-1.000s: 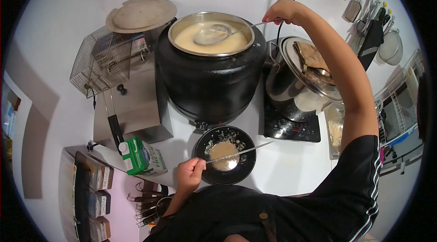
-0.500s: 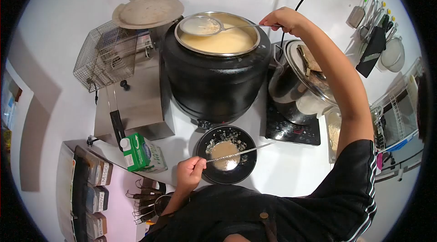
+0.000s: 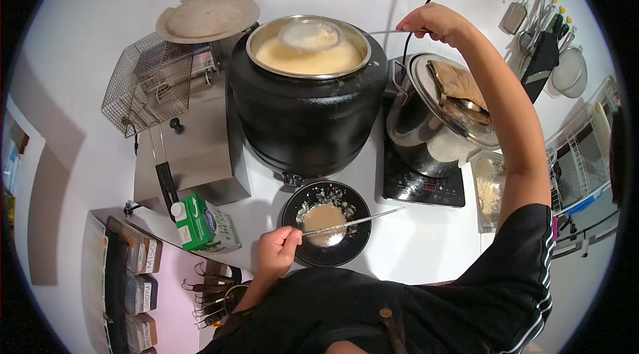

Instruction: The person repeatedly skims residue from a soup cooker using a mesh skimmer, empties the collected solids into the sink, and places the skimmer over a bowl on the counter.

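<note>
My right hand (image 3: 436,22) is closed around the thin handle of a round mesh skimmer (image 3: 309,36). The skimmer's head is over the opening of a black soup kettle (image 3: 303,114), and pale bits show in its mesh. Creamy yellow soup (image 3: 309,61) fills much of the kettle. Low at the front, my left hand (image 3: 278,251) grips slim metal chopsticks (image 3: 356,221); whether one or two, I cannot tell. They lie across a black bowl (image 3: 326,261) holding a beige liquid (image 3: 323,219) with whitish bits along its inner wall.
A lidded steel pot (image 3: 416,128) stands on a black induction cooker (image 3: 423,189) at the right, a folded cloth (image 3: 456,84) on its lid. Left are a wire fryer basket (image 3: 146,84), a steel fryer (image 3: 200,148) and a green-white carton (image 3: 203,224). Utensils hang at upper right.
My right hand has drawn the skimmer to the right over the kettle. My left hand keeps its hold on the chopsticks across the bowl. The whole view has shifted slightly.
</note>
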Motion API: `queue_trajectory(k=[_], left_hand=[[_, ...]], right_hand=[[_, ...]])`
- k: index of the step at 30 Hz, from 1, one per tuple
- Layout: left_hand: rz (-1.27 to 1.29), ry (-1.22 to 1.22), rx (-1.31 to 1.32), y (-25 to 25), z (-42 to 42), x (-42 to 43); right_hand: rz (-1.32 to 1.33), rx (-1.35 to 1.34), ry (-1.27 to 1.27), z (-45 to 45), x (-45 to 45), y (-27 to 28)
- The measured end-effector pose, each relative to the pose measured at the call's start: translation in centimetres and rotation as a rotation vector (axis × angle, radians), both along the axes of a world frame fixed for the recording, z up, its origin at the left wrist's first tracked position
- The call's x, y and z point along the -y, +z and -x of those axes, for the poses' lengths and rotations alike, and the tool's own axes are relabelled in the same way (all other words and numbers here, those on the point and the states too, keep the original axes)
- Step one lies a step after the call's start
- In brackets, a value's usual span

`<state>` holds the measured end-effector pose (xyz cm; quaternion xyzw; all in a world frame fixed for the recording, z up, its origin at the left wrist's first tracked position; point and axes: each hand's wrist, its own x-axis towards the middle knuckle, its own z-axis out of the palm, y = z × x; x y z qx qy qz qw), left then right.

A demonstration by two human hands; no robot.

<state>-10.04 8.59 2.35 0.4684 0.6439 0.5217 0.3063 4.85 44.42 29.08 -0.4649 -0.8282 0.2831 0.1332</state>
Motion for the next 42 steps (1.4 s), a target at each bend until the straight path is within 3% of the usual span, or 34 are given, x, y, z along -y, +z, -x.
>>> queue_trajectory(k=[2, 13, 16, 20, 24, 36, 38, 42], left_hand=[[0.001, -0.005, -0.012, -0.2, 0.1, -0.1], [-0.052, 0.019, 0.025, -0.2, -0.2, 0.2], [-0.04, 0.008, 0.001, 0.5, -0.4, 0.4], [-0.048, 0.004, -0.005, -0.1, -0.5, 0.8], [-0.053, -0.004, 0.009, -0.5, -0.4, 1.2], [-0.05, -0.004, 0.077, -1.8, -0.5, 3.1], [-0.034, 0.003, 0.09, -2.3, -0.6, 3.5], [0.017, 0.086, 0.116, -2.1, -1.0, 3.3]], right_hand=[[0.0, 0.05, -0.01, -0.2, -0.1, -0.1], [0.067, -0.225, -0.036, -2.8, 0.4, -2.2], [0.07, -0.177, 0.002, -3.1, 0.0, -3.9], [0.079, -0.253, -0.06, -3.2, 1.7, -2.1], [0.036, -0.105, -0.017, -3.5, 0.6, -2.8], [0.072, -0.303, -0.138, -4.0, 3.3, -3.1], [0.032, -0.19, -0.066, -4.1, 2.2, -4.2], [0.078, -0.411, -0.092, -3.9, 1.5, -5.6]])
